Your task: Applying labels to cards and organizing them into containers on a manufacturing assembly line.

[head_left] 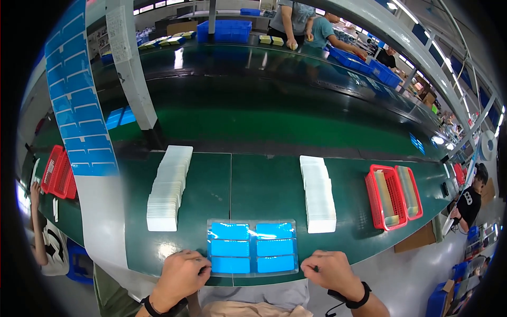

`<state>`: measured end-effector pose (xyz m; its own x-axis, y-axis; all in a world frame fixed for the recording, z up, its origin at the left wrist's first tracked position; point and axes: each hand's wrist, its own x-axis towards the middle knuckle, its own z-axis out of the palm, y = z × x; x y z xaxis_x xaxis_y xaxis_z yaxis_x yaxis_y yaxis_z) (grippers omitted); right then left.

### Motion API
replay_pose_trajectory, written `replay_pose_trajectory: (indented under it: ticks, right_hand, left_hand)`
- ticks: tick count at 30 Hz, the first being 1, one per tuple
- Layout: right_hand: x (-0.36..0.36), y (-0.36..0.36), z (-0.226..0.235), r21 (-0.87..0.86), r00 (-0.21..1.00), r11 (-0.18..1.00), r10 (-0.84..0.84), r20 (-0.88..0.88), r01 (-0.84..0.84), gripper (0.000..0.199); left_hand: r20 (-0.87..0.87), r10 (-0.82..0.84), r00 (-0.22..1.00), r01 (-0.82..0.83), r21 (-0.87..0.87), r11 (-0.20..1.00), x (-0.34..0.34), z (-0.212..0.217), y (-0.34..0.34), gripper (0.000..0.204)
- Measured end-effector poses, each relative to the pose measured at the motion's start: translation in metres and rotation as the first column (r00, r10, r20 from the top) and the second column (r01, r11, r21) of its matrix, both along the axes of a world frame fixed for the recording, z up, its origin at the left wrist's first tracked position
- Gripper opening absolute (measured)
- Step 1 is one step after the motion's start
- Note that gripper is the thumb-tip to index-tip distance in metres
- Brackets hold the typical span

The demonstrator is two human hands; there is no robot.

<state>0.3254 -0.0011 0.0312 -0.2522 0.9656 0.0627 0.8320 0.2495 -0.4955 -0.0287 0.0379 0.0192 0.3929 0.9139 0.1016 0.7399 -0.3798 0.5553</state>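
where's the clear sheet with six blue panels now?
Head view, bottom centre: the sheet lies at the near edge of the green table, between left hand and right hand.

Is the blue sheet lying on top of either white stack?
No, the blue sheet lies on the table, with green surface showing between it and the left stack and the right stack.
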Motion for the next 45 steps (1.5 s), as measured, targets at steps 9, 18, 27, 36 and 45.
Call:
replay_pose_trajectory:
  ticks: [9,18,27,36,45]
  right_hand:
    - [-0.035,0.080,-0.004,0.016,0.820,0.865,0.470,0.328,-0.502,0.045]
    - [-0.049,0.082,-0.016,0.079,0.852,0.870,0.454,0.259,-0.488,0.037]
    - [-0.015,0.044,-0.012,0.232,0.981,0.954,0.191,0.021,-0.190,0.037]
    - [-0.018,0.036,-0.023,-0.338,0.927,0.893,-0.355,-0.126,0.296,0.036]
    - [-0.086,0.042,0.099,-0.145,0.854,0.985,0.002,-0.520,-0.091,0.024]
  left_hand:
    - [-0.262,-0.436,0.861,0.447,-0.022,0.894,0.044,0.005,0.066,0.036]
    - [-0.191,-0.359,0.914,0.376,0.062,0.925,0.063,-0.005,0.059,0.036]
    - [-0.092,-0.163,0.982,0.174,0.119,0.978,0.010,-0.003,0.000,0.045]
    - [0.054,0.166,0.985,-0.169,0.061,0.984,0.013,-0.027,-0.035,0.073]
    - [0.027,0.272,0.962,-0.268,-0.086,0.959,0.007,-0.033,-0.036,0.110]
